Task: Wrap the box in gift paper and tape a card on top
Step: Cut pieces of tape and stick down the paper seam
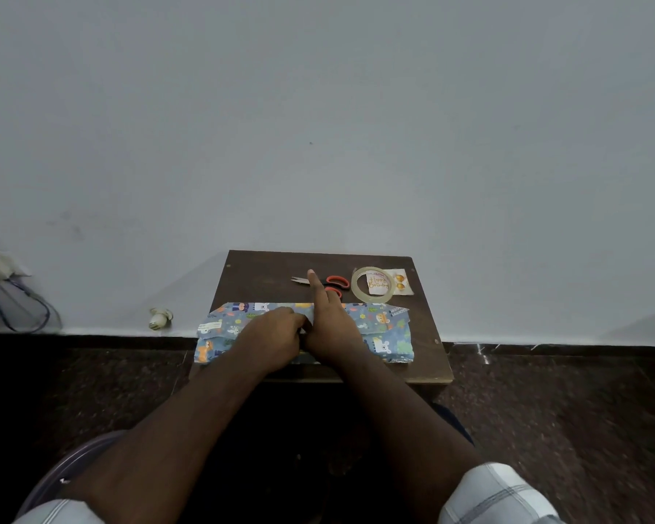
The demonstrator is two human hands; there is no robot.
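Blue gift paper [382,327] printed with cartoon animals lies folded over the box on the small brown table [428,349]; the box itself is hidden under it. My left hand [273,334] rests on the paper's middle with curled fingers pinching a paper edge. My right hand [331,323] lies on the paper beside it, index finger stretched straight toward the far side. A roll of clear tape [372,284] sits at the back right, lying on a "Happy Birthday" card [379,283].
Orange-handled scissors [335,281] lie behind my right hand. Dark speckled floor surrounds the table, with a grey wall behind. A white bag [1,281] and a small white object [159,317] sit by the wall at the left.
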